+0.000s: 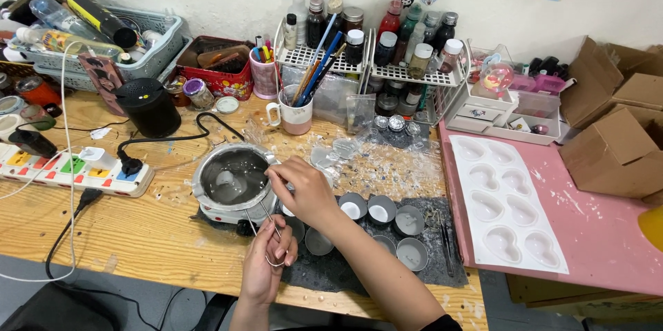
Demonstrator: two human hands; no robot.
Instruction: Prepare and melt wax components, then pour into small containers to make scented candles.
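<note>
The small pot (235, 177) of grey melted stuff is sitting on a little heater on the wooden table (138, 234), just left of the row of small metal cups (381, 209); the right hand (304, 189) is pinching closed at its near rim; the left hand (266, 262), below it, is gripping thin wire tongs (266, 224) whose long axis is pointing up towards the pot.

Small round tins (381, 209) – seven; melting pot (235, 177) – one; heart mould (505, 212) – one.
</note>
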